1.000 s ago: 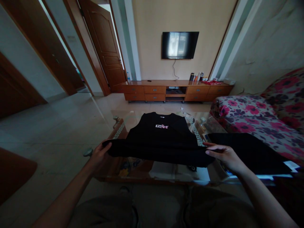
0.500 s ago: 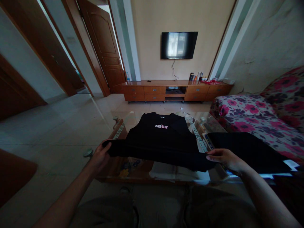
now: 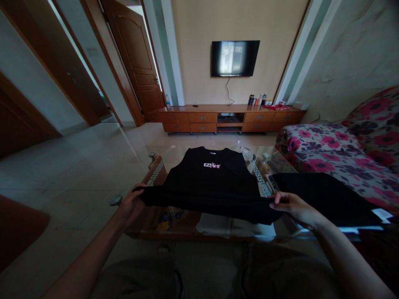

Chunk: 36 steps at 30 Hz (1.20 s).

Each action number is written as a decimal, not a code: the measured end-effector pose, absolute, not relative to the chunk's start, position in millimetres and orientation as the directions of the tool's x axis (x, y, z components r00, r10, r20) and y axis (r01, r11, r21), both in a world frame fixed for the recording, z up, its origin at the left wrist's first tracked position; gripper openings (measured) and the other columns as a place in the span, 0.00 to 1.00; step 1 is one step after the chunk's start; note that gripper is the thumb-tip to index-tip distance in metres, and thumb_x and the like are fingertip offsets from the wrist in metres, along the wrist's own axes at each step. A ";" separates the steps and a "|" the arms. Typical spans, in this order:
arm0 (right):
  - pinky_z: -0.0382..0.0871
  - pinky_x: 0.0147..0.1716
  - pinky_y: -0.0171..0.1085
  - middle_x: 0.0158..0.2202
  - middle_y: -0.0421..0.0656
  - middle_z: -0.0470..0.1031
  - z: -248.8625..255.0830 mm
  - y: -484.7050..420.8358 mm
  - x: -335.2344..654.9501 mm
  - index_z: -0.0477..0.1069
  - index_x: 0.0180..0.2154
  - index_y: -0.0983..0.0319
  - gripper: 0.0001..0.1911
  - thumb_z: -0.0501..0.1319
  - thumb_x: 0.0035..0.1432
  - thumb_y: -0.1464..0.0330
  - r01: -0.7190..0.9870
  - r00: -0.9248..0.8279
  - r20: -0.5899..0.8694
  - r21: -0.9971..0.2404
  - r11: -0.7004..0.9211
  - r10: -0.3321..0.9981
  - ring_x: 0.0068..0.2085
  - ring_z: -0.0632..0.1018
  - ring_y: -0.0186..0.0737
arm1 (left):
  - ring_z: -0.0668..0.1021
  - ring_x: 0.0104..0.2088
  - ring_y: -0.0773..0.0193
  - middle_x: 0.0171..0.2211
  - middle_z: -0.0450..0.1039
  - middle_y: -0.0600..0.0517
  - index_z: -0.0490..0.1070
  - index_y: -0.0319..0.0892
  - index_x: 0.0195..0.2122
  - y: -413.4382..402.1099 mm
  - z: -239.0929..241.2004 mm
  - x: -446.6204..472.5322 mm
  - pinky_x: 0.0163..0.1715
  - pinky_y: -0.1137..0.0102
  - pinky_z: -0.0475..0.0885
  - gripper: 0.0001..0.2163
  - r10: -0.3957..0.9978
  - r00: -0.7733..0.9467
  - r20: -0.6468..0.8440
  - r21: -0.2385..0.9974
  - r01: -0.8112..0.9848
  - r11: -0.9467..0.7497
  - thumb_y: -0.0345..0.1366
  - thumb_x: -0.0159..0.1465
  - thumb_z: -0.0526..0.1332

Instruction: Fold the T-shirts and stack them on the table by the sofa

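Observation:
A black T-shirt [image 3: 212, 178] with a white and pink chest print lies front up on a glass-topped coffee table [image 3: 168, 154], its collar pointing away from me. My left hand [image 3: 133, 203] is closed on the near left corner of the shirt. At the near right corner, my right hand [image 3: 293, 207] pinches the cloth between thumb and fingers. Between both hands the near edge is stretched into a folded band, held slightly above the glass. The sleeves are not seen spread out at the sides.
Right of the shirt lies a dark folded cloth [image 3: 324, 197] on the table's right side. A flowered sofa [image 3: 324, 139] stands beyond it. Papers [image 3: 215, 225] show under the glass. Along the far wall are a low wooden cabinet [image 3: 202, 118] and a television [image 3: 235, 59].
The near edge of the shirt shifts very slightly, and the fingers of my right hand move a little on the cloth. Otherwise the scene stays the same.

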State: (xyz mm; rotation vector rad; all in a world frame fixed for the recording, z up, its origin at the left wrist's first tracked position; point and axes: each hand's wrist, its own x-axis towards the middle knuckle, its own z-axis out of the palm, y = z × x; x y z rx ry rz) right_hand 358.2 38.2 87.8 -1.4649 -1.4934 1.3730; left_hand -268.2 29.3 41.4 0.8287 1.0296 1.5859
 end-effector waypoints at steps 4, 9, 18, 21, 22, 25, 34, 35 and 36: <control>0.62 0.26 0.32 0.24 0.36 0.66 90.6 29.7 352.9 0.66 0.26 0.59 0.24 0.76 0.40 0.54 0.378 -0.323 -0.353 -0.899 -0.222 0.878 0.27 0.67 0.33 | 0.78 0.45 0.57 0.41 0.79 0.51 0.78 0.44 0.39 27.7 43.1 -264.5 0.48 0.66 0.72 0.09 0.969 -0.247 0.013 0.931 -0.349 -0.102 0.34 0.56 0.68; 0.62 0.24 0.31 0.24 0.36 0.65 93.5 25.8 345.8 0.64 0.26 0.59 0.25 0.75 0.40 0.53 0.416 -0.363 -0.398 -0.878 -0.236 0.843 0.26 0.67 0.32 | 0.78 0.44 0.56 0.41 0.78 0.50 0.78 0.44 0.37 26.5 44.5 -260.8 0.47 0.64 0.73 0.09 0.970 -0.245 -0.004 0.932 -0.353 -0.085 0.34 0.54 0.69; 0.71 0.41 0.37 0.46 0.43 0.75 89.5 28.9 328.6 0.73 0.49 0.55 0.32 0.76 0.42 0.58 0.359 -0.406 -0.235 -0.930 -0.082 0.883 0.47 0.76 0.45 | 0.79 0.45 0.55 0.43 0.79 0.48 0.78 0.42 0.41 28.1 37.0 -259.9 0.46 0.65 0.75 0.13 0.976 -0.218 -0.002 0.947 -0.315 -0.068 0.35 0.55 0.71; 0.71 0.43 0.38 0.42 0.41 0.77 93.1 28.5 321.8 0.78 0.45 0.56 0.24 0.74 0.47 0.55 0.454 -0.456 -0.197 -0.890 0.037 0.868 0.44 0.76 0.45 | 0.80 0.47 0.54 0.44 0.80 0.47 0.78 0.42 0.44 30.1 32.7 -257.4 0.48 0.65 0.75 0.17 0.964 -0.265 -0.036 0.948 -0.313 -0.051 0.37 0.53 0.73; 0.71 0.43 0.39 0.39 0.41 0.78 93.9 29.0 320.9 0.79 0.43 0.56 0.22 0.73 0.48 0.53 0.479 -0.445 -0.188 -0.876 0.055 0.875 0.42 0.77 0.45 | 0.80 0.47 0.54 0.45 0.80 0.47 0.78 0.42 0.45 30.9 31.2 -256.8 0.49 0.65 0.75 0.18 0.959 -0.280 -0.042 0.949 -0.310 -0.049 0.37 0.53 0.73; 0.71 0.44 0.41 0.37 0.41 0.80 92.7 32.9 322.1 0.80 0.42 0.56 0.22 0.69 0.51 0.49 0.507 -0.410 -0.132 -0.856 0.105 0.902 0.42 0.78 0.46 | 0.80 0.49 0.53 0.45 0.80 0.46 0.78 0.41 0.47 33.3 27.0 -256.5 0.50 0.65 0.75 0.21 0.950 -0.308 -0.044 0.955 -0.293 -0.051 0.39 0.53 0.74; 0.70 0.51 0.44 0.44 0.44 0.80 88.2 37.1 318.2 0.80 0.44 0.55 0.19 0.64 0.59 0.50 0.476 -0.461 0.058 -0.826 0.302 0.886 0.46 0.78 0.47 | 0.82 0.46 0.54 0.45 0.81 0.44 0.77 0.39 0.49 34.3 22.4 -255.2 0.46 0.66 0.78 0.22 0.940 -0.325 -0.103 0.955 -0.296 0.002 0.41 0.55 0.74; 0.70 0.50 0.44 0.43 0.44 0.80 87.6 37.4 317.3 0.81 0.43 0.55 0.19 0.64 0.59 0.50 0.482 -0.476 0.055 -0.819 0.313 0.877 0.45 0.78 0.47 | 0.83 0.45 0.54 0.45 0.81 0.45 0.76 0.39 0.50 33.9 22.6 -254.6 0.46 0.67 0.78 0.23 0.940 -0.322 -0.108 0.954 -0.299 0.008 0.41 0.55 0.74; 0.70 0.49 0.44 0.42 0.44 0.80 86.3 38.1 317.2 0.81 0.42 0.56 0.18 0.64 0.59 0.50 0.492 -0.485 0.055 -0.808 0.324 0.873 0.44 0.78 0.46 | 0.83 0.45 0.55 0.45 0.81 0.45 0.76 0.39 0.50 33.4 22.8 -254.0 0.46 0.67 0.78 0.23 0.941 -0.318 -0.111 0.954 -0.300 0.011 0.41 0.55 0.74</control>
